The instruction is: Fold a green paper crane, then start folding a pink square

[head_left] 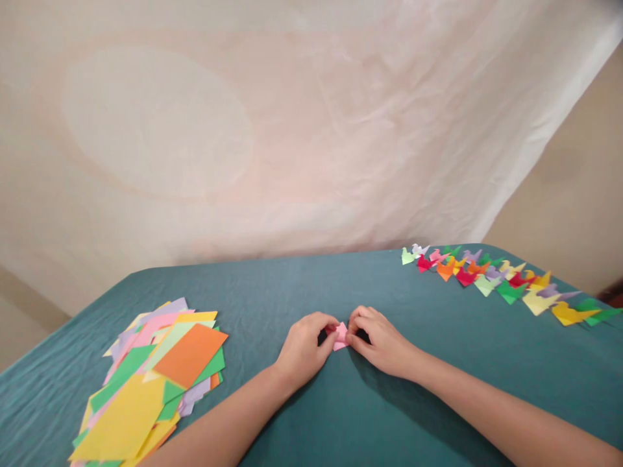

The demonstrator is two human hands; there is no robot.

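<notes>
A small pink folded paper [339, 337] is at the middle of the table, between my two hands. My left hand [307, 344] pinches its left side with thumb and forefinger. On the other side, my right hand [376, 336] has its fingertips closed on the right edge. Fingers cover parts of the paper, so its full folded shape is hidden.
A loose pile of coloured paper sheets [131, 415] lies at the left. Rows of folded paper birds [511, 290] in many colours stand at the far right. A teal cloth [253, 292] covers the table, and a pale sheet [292, 130] hangs behind it.
</notes>
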